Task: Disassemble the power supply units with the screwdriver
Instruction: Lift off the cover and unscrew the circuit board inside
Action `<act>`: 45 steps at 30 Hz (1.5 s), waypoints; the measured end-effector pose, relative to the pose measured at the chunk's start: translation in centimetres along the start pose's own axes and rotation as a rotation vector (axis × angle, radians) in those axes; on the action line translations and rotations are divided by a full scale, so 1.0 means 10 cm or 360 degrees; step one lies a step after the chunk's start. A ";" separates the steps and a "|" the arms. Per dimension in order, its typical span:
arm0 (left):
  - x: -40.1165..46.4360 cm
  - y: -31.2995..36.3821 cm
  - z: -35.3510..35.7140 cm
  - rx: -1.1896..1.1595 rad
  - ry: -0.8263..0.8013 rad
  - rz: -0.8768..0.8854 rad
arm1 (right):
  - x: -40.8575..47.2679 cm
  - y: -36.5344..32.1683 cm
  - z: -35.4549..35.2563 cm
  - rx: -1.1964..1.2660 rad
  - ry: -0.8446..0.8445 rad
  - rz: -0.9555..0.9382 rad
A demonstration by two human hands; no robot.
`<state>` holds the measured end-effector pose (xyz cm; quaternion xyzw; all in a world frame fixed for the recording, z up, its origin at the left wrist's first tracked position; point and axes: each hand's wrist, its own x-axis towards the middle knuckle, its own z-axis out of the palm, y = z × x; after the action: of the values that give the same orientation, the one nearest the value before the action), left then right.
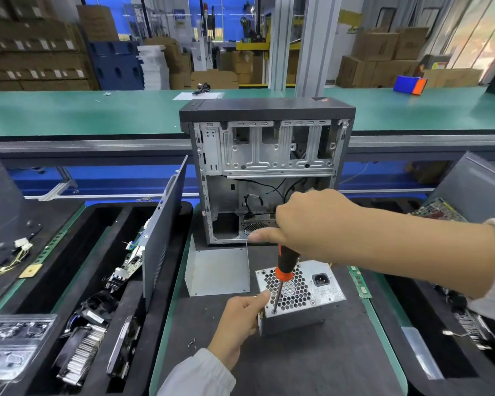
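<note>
One open computer case (266,178) stands upright at the far edge of my dark work mat (283,364), its side removed and interior exposed. One detached side panel (162,238) leans on edge at the mat's left border, against the foam tray (77,252) holding loose boards and fans. One bent metal cover (217,271) stands just in front of the case. One power supply unit (297,295) sits near the mat's centre, tilted, honeycomb grille and socket face up, its near-left corner toward me. Bare mat lies open in front of the unit, down to the near edge; a second tray borders the right side.

My right hand (312,224) is wrapped around the top of one screwdriver (283,270), black and orange handle, shaft vertical, tip seated at the unit's near-left corner hole. My left hand (240,324) grips that same corner of the unit, thumb laid along its top edge beside the shaft. Three or so small loose screws (192,344) lie on the mat left of my left wrist; exact count unclear.
</note>
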<state>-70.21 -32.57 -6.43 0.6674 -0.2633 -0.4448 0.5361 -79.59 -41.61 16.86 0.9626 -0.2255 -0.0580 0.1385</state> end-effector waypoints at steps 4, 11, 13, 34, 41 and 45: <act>0.00 0.00 0.00 -0.0006 0.0016 -0.0010 | 0.00 0.05 -0.05 0.0058 -0.0147 -0.0415; 0.03 -0.03 -0.01 -0.0079 -0.0021 -0.0033 | -0.04 0.09 -0.16 0.0494 -0.0581 -0.0460; 0.02 -0.02 -0.01 -0.0075 -0.0015 -0.0036 | -0.04 0.03 -0.13 0.0414 -0.0480 -0.0189; -0.16 0.17 -0.20 0.0692 -0.0151 0.0764 | -0.04 0.10 -0.23 0.0110 -0.0596 -0.0355; -0.11 0.17 -0.11 0.0621 -0.0131 0.0737 | -0.05 0.13 -0.21 0.0116 -0.0563 -0.0340; -0.10 0.18 -0.09 0.0572 -0.0165 0.0678 | -0.09 0.21 -0.26 0.0121 -0.0544 -0.0315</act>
<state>-69.66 -31.83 -4.42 0.6576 -0.4993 -0.3019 0.4765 -80.82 -42.38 19.97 0.9607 -0.1521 -0.2255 0.0555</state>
